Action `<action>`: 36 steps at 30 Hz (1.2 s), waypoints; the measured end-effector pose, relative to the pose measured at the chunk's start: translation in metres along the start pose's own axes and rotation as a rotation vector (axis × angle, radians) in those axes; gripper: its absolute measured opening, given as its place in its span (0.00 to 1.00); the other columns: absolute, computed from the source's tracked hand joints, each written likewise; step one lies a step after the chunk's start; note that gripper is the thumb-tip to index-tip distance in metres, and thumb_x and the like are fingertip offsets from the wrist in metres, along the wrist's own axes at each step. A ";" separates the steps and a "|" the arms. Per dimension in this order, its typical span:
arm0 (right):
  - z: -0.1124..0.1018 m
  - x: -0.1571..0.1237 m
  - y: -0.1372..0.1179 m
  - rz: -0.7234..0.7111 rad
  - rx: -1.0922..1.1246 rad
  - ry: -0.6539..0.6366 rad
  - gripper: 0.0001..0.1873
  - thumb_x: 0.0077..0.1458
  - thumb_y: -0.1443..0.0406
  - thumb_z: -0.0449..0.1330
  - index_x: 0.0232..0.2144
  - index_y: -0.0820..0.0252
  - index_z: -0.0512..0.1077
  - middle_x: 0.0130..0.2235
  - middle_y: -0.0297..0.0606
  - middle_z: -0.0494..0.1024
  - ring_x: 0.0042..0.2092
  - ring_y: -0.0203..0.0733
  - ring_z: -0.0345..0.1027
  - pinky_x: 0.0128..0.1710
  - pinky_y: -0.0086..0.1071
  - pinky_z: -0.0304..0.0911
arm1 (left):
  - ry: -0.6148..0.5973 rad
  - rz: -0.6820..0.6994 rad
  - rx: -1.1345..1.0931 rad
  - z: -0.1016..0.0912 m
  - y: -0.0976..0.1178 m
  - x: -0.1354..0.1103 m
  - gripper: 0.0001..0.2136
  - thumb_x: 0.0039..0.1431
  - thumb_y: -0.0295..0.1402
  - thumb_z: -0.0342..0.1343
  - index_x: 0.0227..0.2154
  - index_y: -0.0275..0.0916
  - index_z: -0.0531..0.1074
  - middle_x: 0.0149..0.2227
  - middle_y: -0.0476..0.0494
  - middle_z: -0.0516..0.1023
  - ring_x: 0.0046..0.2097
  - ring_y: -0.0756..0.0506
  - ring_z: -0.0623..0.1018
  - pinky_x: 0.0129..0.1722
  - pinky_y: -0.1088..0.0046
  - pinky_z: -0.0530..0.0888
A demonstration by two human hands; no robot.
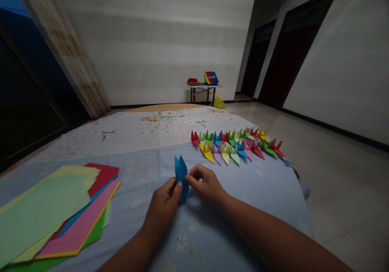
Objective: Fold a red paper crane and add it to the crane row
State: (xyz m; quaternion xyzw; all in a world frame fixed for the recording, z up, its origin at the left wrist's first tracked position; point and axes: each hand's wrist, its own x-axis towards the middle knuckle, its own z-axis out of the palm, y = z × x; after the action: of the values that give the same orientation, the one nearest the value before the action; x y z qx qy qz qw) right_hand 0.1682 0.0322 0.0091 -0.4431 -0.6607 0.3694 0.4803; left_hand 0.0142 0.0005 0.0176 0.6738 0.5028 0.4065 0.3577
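Note:
A folded piece of blue origami paper (pixel 181 170) stands upright between my hands, its two points facing up and slightly apart. My left hand (pixel 165 199) grips its lower left side, the thumb lying across the front. With thumb and forefinger, my right hand (pixel 206 183) pinches the right edge at mid-height. Beyond my right hand, finished paper cranes (pixel 225 153) in many colours stand in two rows. To the left lies a loose stack of coloured paper sheets (pixel 54 207), with pale green on top and pink, red, blue and green showing below.
A blue floral cloth (pixel 146 231) covers the near part of the round table, with a white floral cloth (pixel 127 136) beyond it. By the far wall, a small table (pixel 203 87) carries a colourful box (pixel 211 78). A yellow bag (pixel 219 102) lies on the floor beside it.

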 end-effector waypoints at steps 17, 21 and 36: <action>0.006 0.000 0.004 0.087 0.249 -0.026 0.12 0.43 0.59 0.63 0.25 0.62 0.67 0.23 0.30 0.70 0.26 0.31 0.62 0.28 0.27 0.58 | 0.125 -0.052 -0.189 0.001 -0.004 0.004 0.13 0.55 0.41 0.52 0.38 0.37 0.66 0.35 0.44 0.77 0.37 0.44 0.77 0.37 0.69 0.72; 0.004 -0.001 0.000 0.059 0.125 0.052 0.09 0.45 0.61 0.62 0.23 0.61 0.67 0.22 0.30 0.70 0.25 0.32 0.61 0.26 0.26 0.58 | 0.190 0.048 -0.040 -0.001 -0.004 0.006 0.11 0.53 0.40 0.54 0.34 0.38 0.73 0.34 0.45 0.76 0.37 0.44 0.76 0.39 0.68 0.71; 0.003 -0.005 -0.006 -0.162 -0.031 0.109 0.06 0.47 0.61 0.63 0.28 0.57 0.77 0.27 0.36 0.76 0.30 0.37 0.68 0.33 0.30 0.64 | 0.198 0.143 0.044 0.001 0.007 0.000 0.10 0.53 0.35 0.54 0.36 0.39 0.76 0.35 0.45 0.76 0.38 0.46 0.76 0.39 0.72 0.71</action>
State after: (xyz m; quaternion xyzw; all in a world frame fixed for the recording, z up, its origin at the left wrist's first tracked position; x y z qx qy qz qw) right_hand 0.1648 0.0254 0.0121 -0.4149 -0.6731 0.2942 0.5369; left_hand 0.0179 -0.0010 0.0234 0.6722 0.4951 0.4844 0.2617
